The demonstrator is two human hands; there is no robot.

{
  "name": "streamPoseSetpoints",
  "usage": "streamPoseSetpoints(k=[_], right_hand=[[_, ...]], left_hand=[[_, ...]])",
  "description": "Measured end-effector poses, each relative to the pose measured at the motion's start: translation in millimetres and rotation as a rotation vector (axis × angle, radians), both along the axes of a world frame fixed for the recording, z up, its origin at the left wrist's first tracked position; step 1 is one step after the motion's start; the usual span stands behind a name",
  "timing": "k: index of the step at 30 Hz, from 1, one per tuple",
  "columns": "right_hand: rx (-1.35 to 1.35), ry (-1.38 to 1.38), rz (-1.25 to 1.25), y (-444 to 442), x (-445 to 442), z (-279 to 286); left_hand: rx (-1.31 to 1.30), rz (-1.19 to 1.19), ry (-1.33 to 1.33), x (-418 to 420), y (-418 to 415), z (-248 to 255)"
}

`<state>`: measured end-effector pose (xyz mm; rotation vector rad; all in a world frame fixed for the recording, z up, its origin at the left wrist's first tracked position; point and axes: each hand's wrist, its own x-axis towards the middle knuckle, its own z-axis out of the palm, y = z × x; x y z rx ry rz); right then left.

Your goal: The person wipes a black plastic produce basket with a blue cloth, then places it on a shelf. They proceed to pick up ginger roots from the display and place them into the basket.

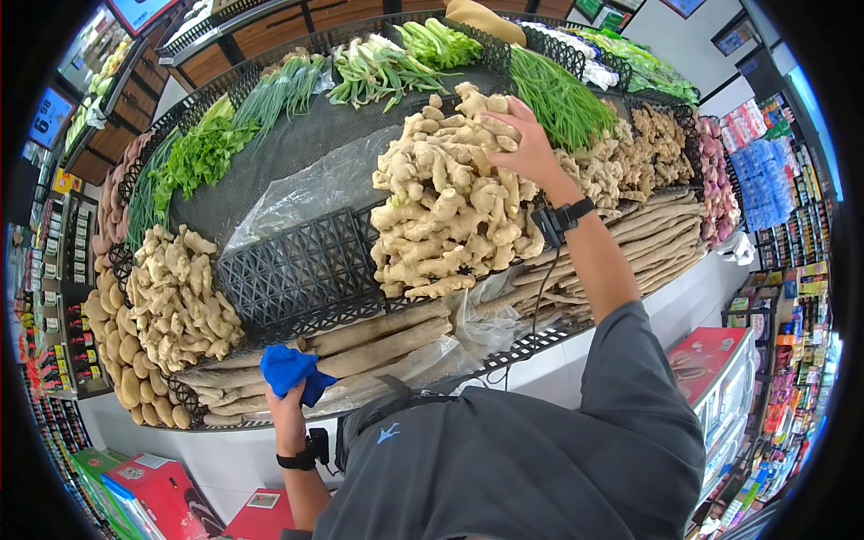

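My right hand (523, 150) rests at the upper right of a large heap of ginger root (449, 202), its fingers spread over a ginger piece (482, 104) at the top; whether it grips the piece is unclear. My left hand (287, 405) is shut on a blue cloth (290, 372), held over the front edge of the display near long brown roots (378, 337). A second heap of ginger root (182, 297) lies at the left. Between the two heaps, black plastic lattice crates (290, 270) show bare, with a clear plastic sheet (310, 182) behind them.
Celery (439, 44), leeks (381, 67), green onions (287, 84) and leafy greens (202, 148) line the back. Chives (560, 94) lie just beyond my right hand. Potatoes (128, 358) fill the left end; shallots (717, 179) stand at the right. Crumpled clear plastic (489, 320) lies along the front.
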<state>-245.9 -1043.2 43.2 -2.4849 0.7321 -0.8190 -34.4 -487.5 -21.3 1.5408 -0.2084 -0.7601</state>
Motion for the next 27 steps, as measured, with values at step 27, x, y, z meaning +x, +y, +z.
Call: streamPoseSetpoints(k=[27], right_hand=[[0.371, -0.298, 0.640, 191, 186, 63]], left_hand=[[-0.122, 0.201, -0.009, 29, 95, 5]])
